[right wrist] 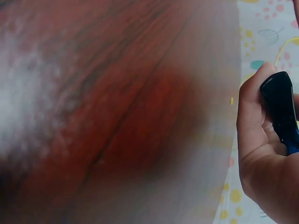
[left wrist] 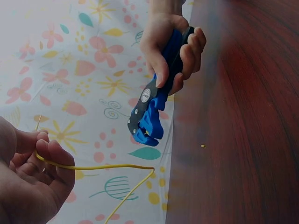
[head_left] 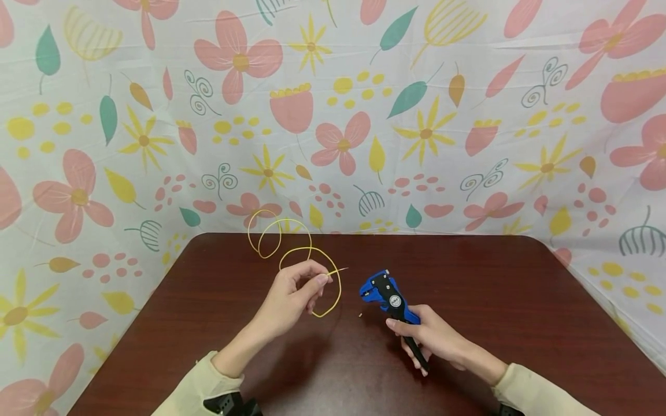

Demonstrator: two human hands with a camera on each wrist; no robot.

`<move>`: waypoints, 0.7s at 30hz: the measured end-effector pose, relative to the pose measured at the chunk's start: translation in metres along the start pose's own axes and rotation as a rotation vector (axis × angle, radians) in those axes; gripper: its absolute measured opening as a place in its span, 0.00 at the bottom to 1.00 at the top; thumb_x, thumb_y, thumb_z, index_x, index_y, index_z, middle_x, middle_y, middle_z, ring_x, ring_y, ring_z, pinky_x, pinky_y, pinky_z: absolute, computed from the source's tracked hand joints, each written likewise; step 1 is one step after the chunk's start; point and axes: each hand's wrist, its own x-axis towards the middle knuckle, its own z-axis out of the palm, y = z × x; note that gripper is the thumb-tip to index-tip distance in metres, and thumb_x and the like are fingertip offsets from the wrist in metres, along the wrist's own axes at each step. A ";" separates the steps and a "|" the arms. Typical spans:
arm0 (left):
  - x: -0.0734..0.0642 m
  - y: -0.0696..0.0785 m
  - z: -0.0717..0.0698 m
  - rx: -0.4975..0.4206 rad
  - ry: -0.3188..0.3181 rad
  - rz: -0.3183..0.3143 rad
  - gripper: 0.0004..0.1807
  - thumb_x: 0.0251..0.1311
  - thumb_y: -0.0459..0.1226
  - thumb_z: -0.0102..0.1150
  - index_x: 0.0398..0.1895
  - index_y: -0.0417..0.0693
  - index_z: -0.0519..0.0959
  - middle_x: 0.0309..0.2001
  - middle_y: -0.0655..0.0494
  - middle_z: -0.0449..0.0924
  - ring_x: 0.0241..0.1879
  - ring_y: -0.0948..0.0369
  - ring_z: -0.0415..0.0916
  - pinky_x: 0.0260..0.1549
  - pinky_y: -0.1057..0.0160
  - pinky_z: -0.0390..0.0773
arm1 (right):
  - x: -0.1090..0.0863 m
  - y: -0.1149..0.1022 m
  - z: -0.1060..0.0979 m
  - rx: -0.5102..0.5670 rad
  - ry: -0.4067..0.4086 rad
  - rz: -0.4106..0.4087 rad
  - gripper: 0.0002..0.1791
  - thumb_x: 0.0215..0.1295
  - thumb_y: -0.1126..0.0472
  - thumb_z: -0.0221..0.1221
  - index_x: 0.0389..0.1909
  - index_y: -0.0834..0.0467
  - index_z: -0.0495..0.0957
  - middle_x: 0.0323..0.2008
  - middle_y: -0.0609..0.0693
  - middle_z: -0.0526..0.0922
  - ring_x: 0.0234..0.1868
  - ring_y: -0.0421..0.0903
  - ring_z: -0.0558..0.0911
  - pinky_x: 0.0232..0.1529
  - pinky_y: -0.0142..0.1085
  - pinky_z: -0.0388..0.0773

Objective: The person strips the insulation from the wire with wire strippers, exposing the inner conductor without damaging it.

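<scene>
My left hand [head_left: 296, 294] pinches a thin yellow wire [head_left: 339, 289] close to one end, between thumb and fingertips. That end is stripped, with a short bare tip pointing right; the rest loops away behind the hand toward the back of the table. In my right hand [head_left: 429, 335] is a blue and black wire stripper [head_left: 392, 297], gripped by its handles with its head pointing up and left. The left wrist view shows the stripper [left wrist: 149, 107] apart from the wire, with a bit of yellow between its jaws.
A tiny yellow piece of insulation [head_left: 360, 315] lies on the dark reddish-brown table [head_left: 494, 289], left of the stripper. Behind the table hangs a white cloth [head_left: 343, 190] printed with flowers and leaves.
</scene>
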 end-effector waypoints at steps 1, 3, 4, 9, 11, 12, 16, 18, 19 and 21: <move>0.000 0.000 0.000 0.004 -0.001 0.002 0.05 0.76 0.30 0.58 0.40 0.41 0.83 0.26 0.38 0.73 0.18 0.55 0.70 0.17 0.59 0.77 | 0.000 0.000 -0.001 -0.001 0.001 0.008 0.27 0.81 0.49 0.58 0.45 0.74 0.70 0.20 0.56 0.77 0.15 0.48 0.78 0.16 0.45 0.83; 0.000 -0.001 0.000 0.008 -0.002 0.000 0.05 0.76 0.30 0.58 0.40 0.42 0.83 0.26 0.39 0.73 0.18 0.55 0.70 0.17 0.60 0.77 | 0.001 0.000 -0.002 -0.001 -0.001 0.023 0.26 0.80 0.49 0.58 0.45 0.74 0.70 0.20 0.56 0.77 0.15 0.49 0.78 0.17 0.45 0.83; 0.000 -0.001 0.000 0.008 -0.002 0.000 0.05 0.76 0.30 0.58 0.40 0.42 0.83 0.26 0.38 0.73 0.18 0.55 0.70 0.17 0.60 0.77 | 0.001 0.000 -0.003 -0.001 -0.001 0.031 0.26 0.80 0.49 0.58 0.45 0.74 0.70 0.20 0.56 0.78 0.15 0.49 0.78 0.17 0.45 0.83; -0.001 0.000 -0.001 0.011 0.000 -0.006 0.05 0.76 0.31 0.58 0.40 0.42 0.83 0.25 0.40 0.74 0.18 0.55 0.70 0.18 0.61 0.77 | 0.002 0.000 -0.007 -0.014 -0.007 0.066 0.25 0.80 0.49 0.58 0.48 0.73 0.72 0.21 0.57 0.78 0.16 0.50 0.79 0.17 0.46 0.83; -0.001 0.001 -0.001 0.017 0.001 -0.011 0.05 0.76 0.31 0.58 0.40 0.42 0.83 0.25 0.45 0.74 0.18 0.55 0.70 0.18 0.60 0.77 | 0.002 0.000 -0.007 -0.031 -0.006 0.076 0.25 0.79 0.49 0.59 0.48 0.72 0.73 0.21 0.57 0.79 0.16 0.51 0.79 0.18 0.47 0.83; -0.001 0.001 -0.001 0.020 0.002 -0.013 0.06 0.76 0.31 0.58 0.40 0.42 0.83 0.25 0.47 0.74 0.18 0.55 0.70 0.18 0.59 0.77 | 0.003 0.001 -0.008 -0.038 -0.006 0.079 0.25 0.79 0.49 0.59 0.48 0.72 0.73 0.21 0.58 0.79 0.16 0.51 0.79 0.18 0.47 0.83; -0.001 0.001 -0.001 0.022 0.003 -0.015 0.05 0.76 0.31 0.58 0.40 0.42 0.83 0.25 0.48 0.74 0.18 0.56 0.70 0.18 0.59 0.77 | 0.003 0.002 -0.010 -0.062 -0.001 0.084 0.25 0.79 0.49 0.60 0.49 0.72 0.74 0.21 0.59 0.80 0.16 0.51 0.80 0.18 0.48 0.84; -0.001 0.001 -0.001 0.018 0.002 -0.013 0.05 0.76 0.30 0.58 0.40 0.42 0.83 0.25 0.44 0.74 0.18 0.56 0.70 0.17 0.59 0.77 | 0.004 0.002 -0.011 -0.066 0.001 0.085 0.25 0.79 0.49 0.60 0.50 0.72 0.74 0.21 0.59 0.80 0.16 0.52 0.80 0.18 0.49 0.84; -0.001 0.001 -0.001 0.016 0.002 -0.012 0.05 0.76 0.30 0.58 0.40 0.42 0.83 0.25 0.43 0.74 0.18 0.56 0.70 0.17 0.59 0.77 | 0.004 0.002 -0.011 -0.068 0.002 0.086 0.25 0.79 0.49 0.60 0.50 0.72 0.74 0.21 0.59 0.80 0.17 0.52 0.80 0.18 0.49 0.84; -0.001 0.001 -0.001 0.015 0.003 -0.011 0.05 0.76 0.30 0.58 0.40 0.41 0.83 0.25 0.42 0.74 0.18 0.56 0.70 0.17 0.59 0.77 | 0.004 0.001 -0.012 -0.066 0.001 0.086 0.26 0.79 0.49 0.60 0.51 0.72 0.73 0.21 0.60 0.80 0.17 0.52 0.80 0.18 0.50 0.84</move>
